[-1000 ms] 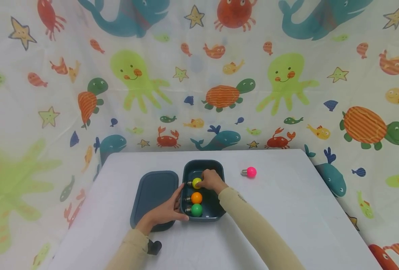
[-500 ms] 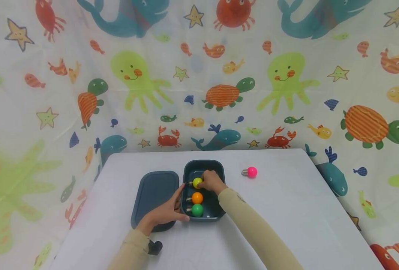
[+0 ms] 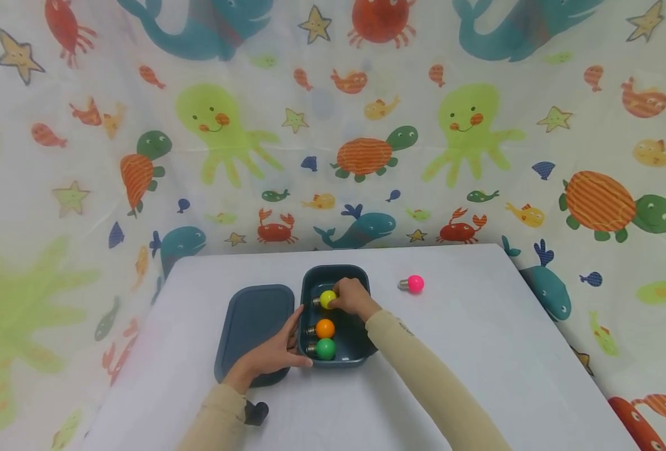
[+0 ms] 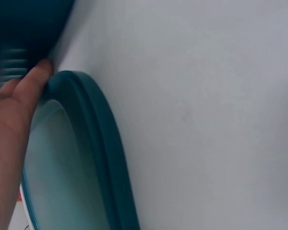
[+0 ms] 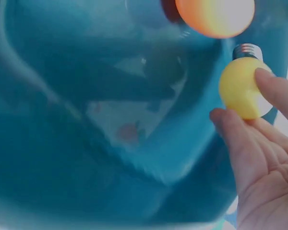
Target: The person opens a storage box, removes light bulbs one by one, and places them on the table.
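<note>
My right hand [image 3: 355, 297] pinches a yellow light bulb [image 5: 241, 86] between thumb and fingers inside a dark blue-green box [image 3: 361, 358]. The bulb's screw base points left in the head view. Nearer me in the same box, an orange bulb [image 3: 325, 328] and a green bulb [image 3: 325, 349] lie side by side, bases also to the left. My left hand [image 3: 273, 354] rests along the box's left side, its fingers extended and spread and its thumb at the near left corner. Under that hand lies the flat lid [image 3: 256, 313], partly covered by it.
A pink bulb [image 3: 415, 284] lies on the white table [image 3: 451, 351] to the right of the box. Behind the table hangs a cloth [image 3: 316, 144] printed with sea animals. A black wrist strap piece [image 3: 256, 413] shows at the left sleeve.
The yellow bulb has shifted slightly toward the box's far end with my right hand, widening the gap to the orange bulb. My left hand stays at the box. The head view has shifted a little.
</note>
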Available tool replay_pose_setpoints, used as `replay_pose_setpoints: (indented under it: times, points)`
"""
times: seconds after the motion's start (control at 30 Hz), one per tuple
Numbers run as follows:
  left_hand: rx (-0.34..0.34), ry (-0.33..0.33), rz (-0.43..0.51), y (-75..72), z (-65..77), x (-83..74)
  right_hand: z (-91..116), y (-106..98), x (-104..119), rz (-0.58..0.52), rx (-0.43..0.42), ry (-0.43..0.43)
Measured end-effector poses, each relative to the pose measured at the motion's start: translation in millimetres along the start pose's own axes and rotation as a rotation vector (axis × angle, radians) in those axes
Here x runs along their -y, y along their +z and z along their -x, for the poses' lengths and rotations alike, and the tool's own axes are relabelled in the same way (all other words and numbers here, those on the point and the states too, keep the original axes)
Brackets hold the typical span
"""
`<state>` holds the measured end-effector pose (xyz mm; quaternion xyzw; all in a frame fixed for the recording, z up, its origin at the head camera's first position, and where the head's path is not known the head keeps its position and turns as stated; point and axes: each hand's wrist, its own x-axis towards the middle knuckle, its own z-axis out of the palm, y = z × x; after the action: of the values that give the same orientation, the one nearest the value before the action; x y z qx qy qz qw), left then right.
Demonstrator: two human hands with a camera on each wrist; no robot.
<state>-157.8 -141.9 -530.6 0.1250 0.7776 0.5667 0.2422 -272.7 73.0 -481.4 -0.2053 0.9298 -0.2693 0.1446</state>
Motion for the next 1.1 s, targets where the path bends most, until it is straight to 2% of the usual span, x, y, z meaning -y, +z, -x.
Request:
replay_pose_setpoints:
  times: [0.13, 0.4, 0.6, 0.73, 0.87, 1.1]
  points:
    - [-0.007, -0.015, 0.001, -0.6, 0.1, 1.2, 4.5, -14.8, -4.4, -0.011, -0.013, -0.022]
    - [-0.018, -0.018, -0.005, -1.5, 0.7, 1.0, 20.0, -45.3, -25.0, -0.129, -0.053, 0.009]
    - [-0.018, -0.031, -0.004, -0.7, -0.3, -0.9, 39.1, -64.1, -55.8, -0.195, -0.151, 0.060]
    - [-0.017, -0.037, -0.002, -0.7, -0.4, -1.0, 51.6, -72.4, -80.2, -0.208, -0.182, 0.091]
    - [-0.012, -0.033, -0.001, -1.4, -0.8, -0.9, 64.4, -77.6, -105.9, -0.181, -0.172, 0.135]
    - [0.007, -0.014, 0.012, -3.5, -1.3, 1.5, 81.7, -78.5, -143.7, -0.102, -0.107, 0.187]
